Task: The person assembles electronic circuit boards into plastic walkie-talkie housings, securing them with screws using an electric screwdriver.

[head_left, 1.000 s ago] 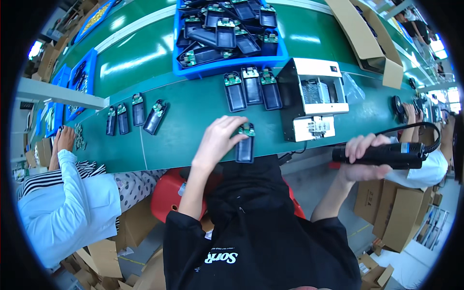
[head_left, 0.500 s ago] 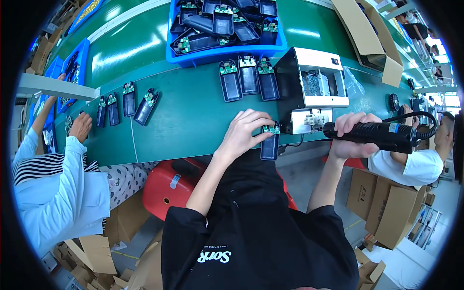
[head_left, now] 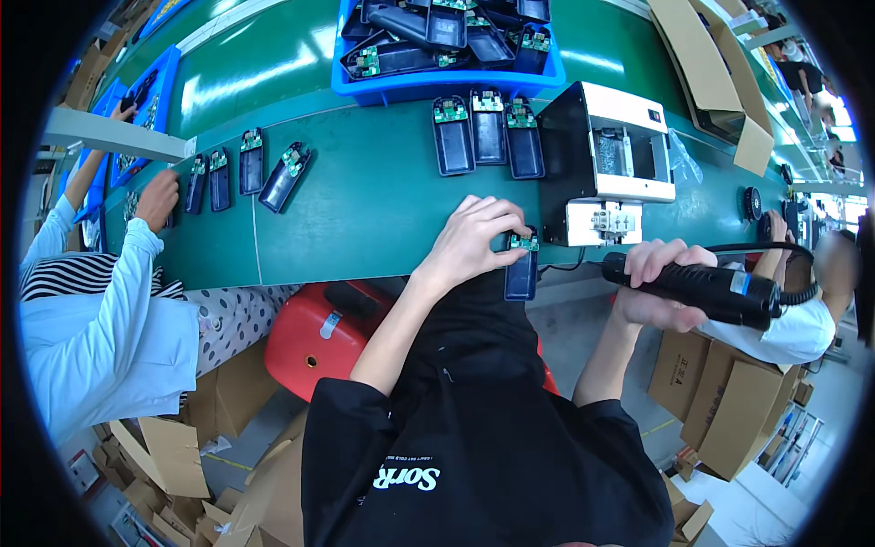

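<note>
left hand [head_left: 478,242]: the board end of the held casing [head_left: 520,279] is pinched between thumb and fingertips.
held casing: it is placed at the near edge of the green table [head_left: 365,201], its near end reaching past that edge; whether it is propped by the table cannot be told.
casing axis: it is run roughly away from the body, with the green circuit board [head_left: 526,243] at the far end.
right hand [head_left: 658,283]: the black power driver [head_left: 720,294] is wrapped by fingers and thumb.
driver axis: it is held nearly crosswise to the casing, its left end aimed leftward; a gap is left between them, and the tip cannot be made out.
nearer hand: the casing is touched by the left hand only; the right is kept apart, to its right.
white-and-black machine [head_left: 629,100]: it is stood beyond the driver, to the casing's far right.
casing row: three black casings [head_left: 488,141] are set side by side before the blue bin [head_left: 447,88].
</note>
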Action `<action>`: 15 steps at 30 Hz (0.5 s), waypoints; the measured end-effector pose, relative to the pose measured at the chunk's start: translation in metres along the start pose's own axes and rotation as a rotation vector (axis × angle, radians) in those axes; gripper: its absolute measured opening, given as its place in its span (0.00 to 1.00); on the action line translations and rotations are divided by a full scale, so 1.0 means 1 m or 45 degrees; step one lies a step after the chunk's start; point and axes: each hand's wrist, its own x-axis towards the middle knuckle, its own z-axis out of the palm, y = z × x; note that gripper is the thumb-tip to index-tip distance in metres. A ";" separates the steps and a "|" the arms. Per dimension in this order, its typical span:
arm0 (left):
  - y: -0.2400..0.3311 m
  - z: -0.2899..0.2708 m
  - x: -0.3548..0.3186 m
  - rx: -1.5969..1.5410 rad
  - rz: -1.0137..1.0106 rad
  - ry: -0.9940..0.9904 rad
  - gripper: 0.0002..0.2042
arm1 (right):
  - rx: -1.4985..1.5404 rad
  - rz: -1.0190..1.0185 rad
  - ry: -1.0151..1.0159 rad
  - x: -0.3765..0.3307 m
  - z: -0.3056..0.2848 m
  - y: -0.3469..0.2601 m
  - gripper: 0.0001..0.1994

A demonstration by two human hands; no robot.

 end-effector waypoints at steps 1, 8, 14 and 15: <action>0.000 0.000 0.000 0.000 0.007 -0.009 0.12 | 0.057 -0.044 -0.001 -0.004 0.005 0.001 0.38; -0.001 0.003 -0.003 0.015 0.007 -0.011 0.12 | 0.133 -0.072 -0.155 -0.025 0.033 0.029 0.40; -0.003 0.005 -0.003 0.007 0.040 0.008 0.12 | 0.190 -0.051 -0.233 -0.029 0.040 0.035 0.41; -0.003 0.005 -0.003 0.006 0.033 0.014 0.12 | 0.193 -0.045 -0.240 -0.030 0.041 0.036 0.41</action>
